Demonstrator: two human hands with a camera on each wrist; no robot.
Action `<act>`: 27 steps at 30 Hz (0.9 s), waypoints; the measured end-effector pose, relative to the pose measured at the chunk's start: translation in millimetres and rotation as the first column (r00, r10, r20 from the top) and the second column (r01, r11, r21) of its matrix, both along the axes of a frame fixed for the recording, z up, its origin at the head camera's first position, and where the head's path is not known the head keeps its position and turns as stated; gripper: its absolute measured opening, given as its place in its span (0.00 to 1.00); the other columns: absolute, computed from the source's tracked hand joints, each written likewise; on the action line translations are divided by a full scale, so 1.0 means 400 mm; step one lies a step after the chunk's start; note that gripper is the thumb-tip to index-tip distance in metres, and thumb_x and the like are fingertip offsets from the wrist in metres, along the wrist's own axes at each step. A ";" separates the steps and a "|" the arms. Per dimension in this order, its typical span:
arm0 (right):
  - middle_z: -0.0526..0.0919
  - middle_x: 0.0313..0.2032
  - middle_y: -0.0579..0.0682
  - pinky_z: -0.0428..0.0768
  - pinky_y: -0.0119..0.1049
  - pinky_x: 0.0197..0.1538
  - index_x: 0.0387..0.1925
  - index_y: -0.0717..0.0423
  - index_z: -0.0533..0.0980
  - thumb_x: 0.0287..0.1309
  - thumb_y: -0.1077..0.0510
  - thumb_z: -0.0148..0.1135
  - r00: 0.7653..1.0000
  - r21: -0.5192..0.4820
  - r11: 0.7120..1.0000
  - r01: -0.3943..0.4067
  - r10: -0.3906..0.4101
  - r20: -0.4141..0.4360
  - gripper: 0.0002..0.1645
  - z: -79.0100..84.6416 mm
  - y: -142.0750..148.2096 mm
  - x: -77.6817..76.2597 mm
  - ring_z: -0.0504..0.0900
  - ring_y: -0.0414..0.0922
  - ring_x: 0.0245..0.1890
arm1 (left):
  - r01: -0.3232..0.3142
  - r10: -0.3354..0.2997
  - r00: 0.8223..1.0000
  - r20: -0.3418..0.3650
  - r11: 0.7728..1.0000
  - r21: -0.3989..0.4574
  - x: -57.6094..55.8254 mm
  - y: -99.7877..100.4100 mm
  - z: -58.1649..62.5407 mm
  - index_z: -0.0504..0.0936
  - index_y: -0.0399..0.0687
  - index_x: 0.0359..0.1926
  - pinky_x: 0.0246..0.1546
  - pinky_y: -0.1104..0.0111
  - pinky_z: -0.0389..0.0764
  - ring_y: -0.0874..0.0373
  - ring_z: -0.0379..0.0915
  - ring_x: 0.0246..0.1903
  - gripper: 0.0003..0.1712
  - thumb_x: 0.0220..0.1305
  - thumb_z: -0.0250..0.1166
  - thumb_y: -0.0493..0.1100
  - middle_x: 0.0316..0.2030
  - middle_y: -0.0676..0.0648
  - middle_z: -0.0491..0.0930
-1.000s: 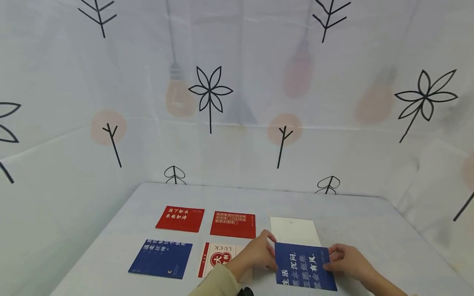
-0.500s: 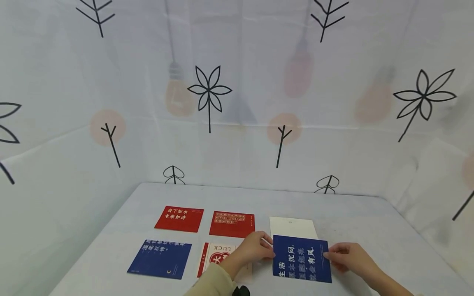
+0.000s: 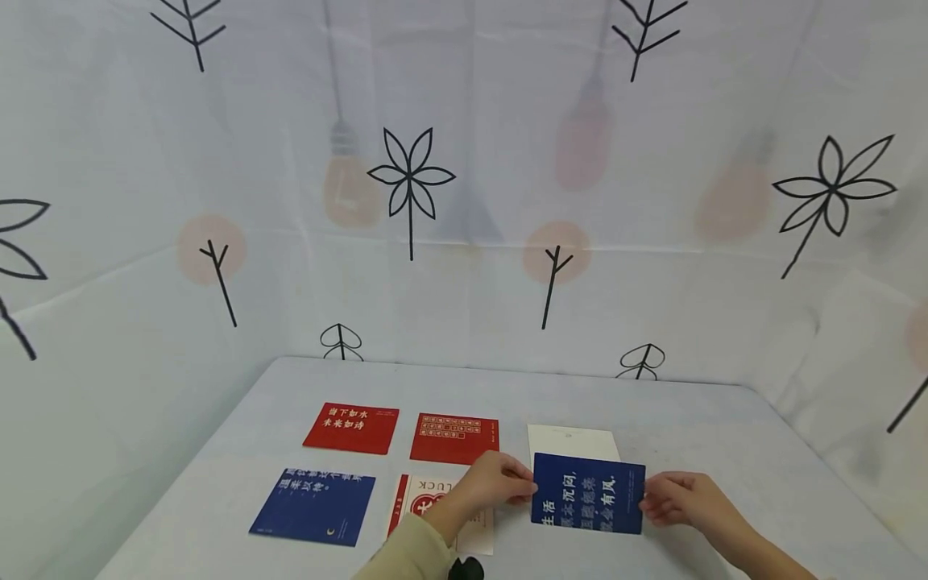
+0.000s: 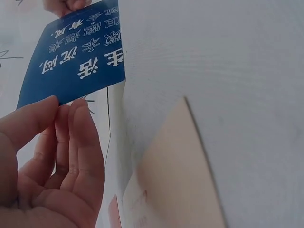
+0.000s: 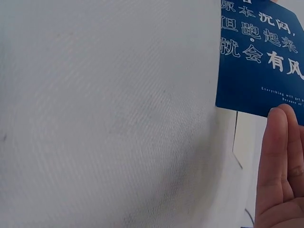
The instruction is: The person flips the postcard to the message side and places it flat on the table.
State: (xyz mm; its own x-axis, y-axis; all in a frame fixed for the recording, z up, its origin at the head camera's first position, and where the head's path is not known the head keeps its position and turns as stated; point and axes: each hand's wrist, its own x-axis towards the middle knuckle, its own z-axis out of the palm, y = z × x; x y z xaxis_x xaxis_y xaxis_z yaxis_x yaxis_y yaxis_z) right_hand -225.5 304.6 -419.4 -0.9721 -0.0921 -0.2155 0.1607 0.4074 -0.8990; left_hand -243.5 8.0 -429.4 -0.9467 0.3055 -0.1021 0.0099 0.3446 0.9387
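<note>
Between both hands, a blue postcard (image 3: 589, 493) with white Chinese characters is held tilted up toward the head camera. My left hand (image 3: 496, 483) pinches its left edge between thumb and fingertips, as the left wrist view also shows with the blue postcard (image 4: 71, 52) above the hand (image 4: 57, 161). The right edge is pinched by my right hand (image 3: 685, 499), whose fingertips meet the border in the right wrist view (image 5: 282, 161). Behind the postcard's top edge lies a cream card (image 3: 573, 441), its lower part hidden.
Two red cards lie in the back row, one at left (image 3: 351, 428) and one in the middle (image 3: 455, 439). In front are another blue card (image 3: 313, 507) and a cream-and-red card (image 3: 408, 495), partly covered by the left arm. A patterned white cloth (image 3: 464, 306) hangs behind the table.
The blue postcard has risen in the head view and moved slightly away, covering more of the cream card behind. Both hands keep hold of its edges; the cards on the table stay put.
</note>
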 end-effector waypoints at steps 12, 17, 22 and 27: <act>0.83 0.29 0.55 0.82 0.37 0.36 0.41 0.80 0.72 0.68 0.59 0.44 0.999 -0.129 0.991 -0.044 0.046 0.013 0.23 0.003 0.016 -0.004 0.82 0.46 0.29 | -0.004 0.004 1.000 0.020 1.000 0.025 0.000 -0.003 0.006 0.85 0.44 0.33 0.29 0.67 0.81 0.59 0.78 0.24 0.06 0.55 0.69 0.41 0.23 0.51 0.80; 0.83 0.30 0.56 0.82 0.37 0.36 0.40 0.79 0.74 0.66 0.60 0.46 0.998 -0.173 0.983 -0.059 0.064 0.019 0.20 0.007 0.020 0.000 0.83 0.45 0.30 | -0.001 -0.001 0.999 0.038 0.998 0.067 -0.001 -0.006 0.005 0.86 0.42 0.34 0.29 0.67 0.82 0.59 0.79 0.25 0.06 0.54 0.69 0.39 0.25 0.50 0.81; 0.83 0.30 0.57 0.82 0.37 0.37 0.39 0.78 0.74 0.62 0.62 0.48 0.998 -0.183 0.982 -0.047 0.054 0.032 0.18 0.012 0.020 0.004 0.83 0.45 0.30 | 0.004 -0.012 0.998 0.067 0.993 0.119 -0.002 -0.005 0.002 0.85 0.39 0.34 0.29 0.67 0.82 0.58 0.80 0.26 0.05 0.55 0.68 0.36 0.24 0.48 0.82; 0.83 0.31 0.57 0.82 0.37 0.37 0.41 0.78 0.74 0.63 0.61 0.51 0.998 -0.202 0.978 -0.045 0.054 0.037 0.19 0.011 0.022 0.009 0.83 0.45 0.31 | -0.003 -0.014 0.994 0.113 0.989 0.146 -0.003 -0.002 0.001 0.85 0.38 0.35 0.30 0.66 0.82 0.57 0.81 0.26 0.06 0.55 0.67 0.35 0.25 0.47 0.82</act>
State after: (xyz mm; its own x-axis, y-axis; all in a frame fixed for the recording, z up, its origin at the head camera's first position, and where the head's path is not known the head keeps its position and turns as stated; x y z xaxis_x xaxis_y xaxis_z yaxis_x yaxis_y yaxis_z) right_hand -222.0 313.4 -414.9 -0.9558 -0.1853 -0.2285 0.1845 0.2277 -0.9561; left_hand -244.8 7.1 -429.0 -0.9299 0.3299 -0.1627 -0.0980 0.2041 0.9740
